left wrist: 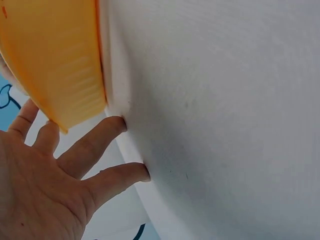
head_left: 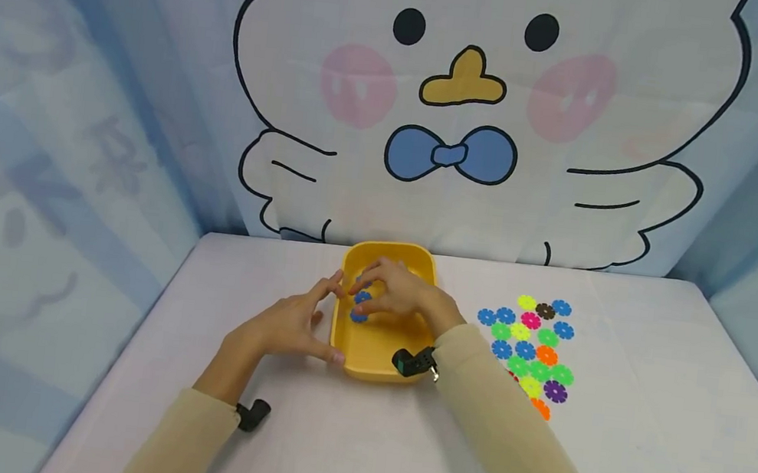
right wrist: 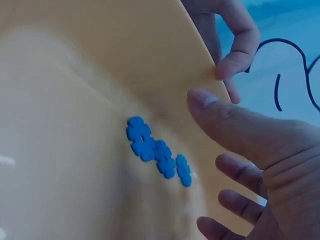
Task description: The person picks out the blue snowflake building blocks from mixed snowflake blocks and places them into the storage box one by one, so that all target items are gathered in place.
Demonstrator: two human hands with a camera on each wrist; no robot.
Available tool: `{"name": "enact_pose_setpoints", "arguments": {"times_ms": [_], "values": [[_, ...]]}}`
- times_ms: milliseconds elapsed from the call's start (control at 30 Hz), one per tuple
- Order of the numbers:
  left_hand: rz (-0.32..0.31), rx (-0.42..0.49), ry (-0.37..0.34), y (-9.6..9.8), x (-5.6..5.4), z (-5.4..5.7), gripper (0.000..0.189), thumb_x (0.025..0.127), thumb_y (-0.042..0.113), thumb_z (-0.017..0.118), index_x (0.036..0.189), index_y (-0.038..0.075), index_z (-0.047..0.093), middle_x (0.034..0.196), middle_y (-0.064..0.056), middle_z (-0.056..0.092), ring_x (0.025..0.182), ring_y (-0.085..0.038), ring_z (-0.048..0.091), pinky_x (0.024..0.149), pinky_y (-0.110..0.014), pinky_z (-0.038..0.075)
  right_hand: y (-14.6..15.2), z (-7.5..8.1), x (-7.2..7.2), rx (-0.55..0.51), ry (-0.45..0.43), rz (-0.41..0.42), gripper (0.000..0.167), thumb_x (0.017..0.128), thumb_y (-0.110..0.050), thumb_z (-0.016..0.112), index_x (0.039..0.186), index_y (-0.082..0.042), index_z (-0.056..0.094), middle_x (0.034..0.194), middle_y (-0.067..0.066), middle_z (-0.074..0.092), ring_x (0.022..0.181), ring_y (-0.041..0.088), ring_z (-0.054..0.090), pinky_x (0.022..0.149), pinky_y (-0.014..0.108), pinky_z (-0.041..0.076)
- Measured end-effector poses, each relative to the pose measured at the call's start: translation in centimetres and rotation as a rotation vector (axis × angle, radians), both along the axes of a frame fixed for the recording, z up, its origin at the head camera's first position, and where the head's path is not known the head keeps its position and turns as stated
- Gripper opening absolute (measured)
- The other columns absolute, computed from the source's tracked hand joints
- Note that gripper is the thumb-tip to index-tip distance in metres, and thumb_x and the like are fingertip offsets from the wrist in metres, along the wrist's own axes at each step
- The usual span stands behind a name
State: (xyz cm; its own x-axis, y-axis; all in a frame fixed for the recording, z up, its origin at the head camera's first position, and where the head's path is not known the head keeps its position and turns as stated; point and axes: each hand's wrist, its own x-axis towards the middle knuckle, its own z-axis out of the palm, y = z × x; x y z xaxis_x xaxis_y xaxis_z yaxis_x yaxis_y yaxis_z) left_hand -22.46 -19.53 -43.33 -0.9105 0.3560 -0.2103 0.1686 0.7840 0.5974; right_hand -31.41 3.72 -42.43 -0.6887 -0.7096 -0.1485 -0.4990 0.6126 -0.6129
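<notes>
While my head view alone catches coloured discs [head_left: 540, 371] on the worktop [head_left: 651, 419], the left-wrist view shows my left hand [left wrist: 47, 185] splayed at the yellow tray [left wrist: 60, 60]; the right-wrist view bares three blue pieces [right wrist: 162, 151] inside, my right hand [right wrist: 282, 165] near, both grips released.

Tray: yellow-orange tray [right wrist: 60, 130], fills left and middle; glare spots at left edge.
Blue pieces: three, flower-shaped, in a slanting row inside; biggest-looking piece [right wrist: 140, 140], middle piece [right wrist: 164, 159], end piece [right wrist: 183, 170]; first two touching or overlapping, can't tell.
Right hand: right hand [right wrist: 285, 165], at right; thumb stretched toward tray wall, three fingertips below it, nothing held; apart from the pieces in view.
Left hand: left hand [right wrist: 240, 42], top right; bent finger at the rim, another partly behind it.
Backdrop: blue-white cloth [right wrist: 292, 70], dark curved lines.
</notes>
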Motion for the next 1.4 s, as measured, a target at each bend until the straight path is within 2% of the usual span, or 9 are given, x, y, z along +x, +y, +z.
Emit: {"name": "enact_pose_setpoints", "arguments": {"times_ms": [67,200,233,367,467,700,933,1167,1400], "values": [[0.01,-0.006,0.004,0.1,0.1,-0.2,0.13,0.063,0.068,0.089,0.163,0.036,0.012,0.163,0.005,0.039,0.129,-0.034,0.062,0.109,-0.056,0.048,0.3,0.7,0.3,0.015,0.032,0.018,0.036,0.092,-0.036,0.079,0.126,-0.025,0.074,0.144,0.007,0.05,0.14,0.033,0.038,0.123,0.057,0.024],[0.002,-0.016,0.006,0.2,0.1,0.0,0.131,0.064,0.067,0.089,0.164,0.037,0.01,0.161,0.014,0.039,0.128,-0.031,0.063,0.11,-0.055,0.047,1.1,2.3,1.1,0.037,0.068,0.014,0.039,0.092,-0.037,0.078,0.128,-0.024,0.072,0.145,0.005,0.05,0.138,0.034,0.036,0.118,0.056,0.032],[-0.001,-0.019,0.007,0.2,0.1,0.1,0.13,0.065,0.066,0.089,0.164,0.036,0.01,0.161,0.013,0.038,0.127,-0.03,0.063,0.11,-0.056,0.047,1.4,2.8,1.3,0.041,0.075,0.008,0.038,0.092,-0.037,0.078,0.128,-0.025,0.072,0.145,0.005,0.05,0.137,0.035,0.035,0.116,0.055,0.036],[-0.004,-0.038,-0.002,0.2,0.0,0.3,0.13,0.067,0.066,0.088,0.165,0.034,0.008,0.163,0.012,0.037,0.125,-0.029,0.064,0.11,-0.058,0.046,2.5,4.3,2.1,0.049,0.108,0.005,0.035,0.092,-0.036,0.078,0.125,-0.025,0.073,0.145,0.006,0.051,0.139,0.035,0.033,0.116,0.057,0.035],[-0.003,-0.039,-0.015,0.2,0.1,0.3,0.129,0.066,0.066,0.088,0.165,0.035,0.01,0.164,0.009,0.036,0.126,-0.03,0.063,0.11,-0.059,0.045,3.4,4.7,2.4,0.046,0.115,0.008,0.034,0.092,-0.037,0.078,0.124,-0.025,0.073,0.146,0.006,0.051,0.14,0.034,0.032,0.116,0.057,0.036],[-0.005,-0.031,-0.018,0.1,0.2,0.1,0.131,0.066,0.065,0.089,0.165,0.036,0.008,0.166,0.007,0.033,0.13,-0.031,0.061,0.112,-0.058,0.044,5.5,4.6,2.6,0.023,0.156,0.012,0.035,0.093,-0.035,0.078,0.125,-0.022,0.072,0.142,0.006,0.053,0.132,0.031,0.038,0.111,0.053,0.042],[0.012,-0.023,-0.021,0.3,0.1,0.2,0.128,0.065,0.066,0.089,0.163,0.037,0.013,0.17,-0.001,0.026,0.131,-0.033,0.061,0.112,-0.058,0.045,7.6,4.8,3.1,-0.036,0.213,-0.002,0.033,0.094,-0.032,0.077,0.124,-0.021,0.073,0.139,0.005,0.057,0.126,0.028,0.041,0.106,0.049,0.046],[0.002,-0.009,-0.023,0.2,0.2,0.1,0.112,0.065,0.064,0.09,0.154,0.033,0.029,0.173,0.012,0.007,0.133,-0.034,0.058,0.113,-0.055,0.044,10.5,4.5,3.7,-0.061,0.274,-0.024,0.03,0.094,-0.031,0.077,0.122,-0.021,0.073,0.135,0.003,0.06,0.124,0.026,0.043,0.105,0.049,0.047],[-0.007,-0.003,-0.017,0.4,0.1,0.1,0.111,0.065,0.064,0.09,0.153,0.033,0.03,0.172,0.016,0.004,0.134,-0.034,0.058,0.113,-0.054,0.045,13.5,3.9,4.5,-0.13,0.294,-0.085,0.027,0.095,-0.024,0.076,0.121,-0.02,0.073,0.128,0.0,0.062,0.127,0.026,0.045,0.109,0.053,0.047]]}}
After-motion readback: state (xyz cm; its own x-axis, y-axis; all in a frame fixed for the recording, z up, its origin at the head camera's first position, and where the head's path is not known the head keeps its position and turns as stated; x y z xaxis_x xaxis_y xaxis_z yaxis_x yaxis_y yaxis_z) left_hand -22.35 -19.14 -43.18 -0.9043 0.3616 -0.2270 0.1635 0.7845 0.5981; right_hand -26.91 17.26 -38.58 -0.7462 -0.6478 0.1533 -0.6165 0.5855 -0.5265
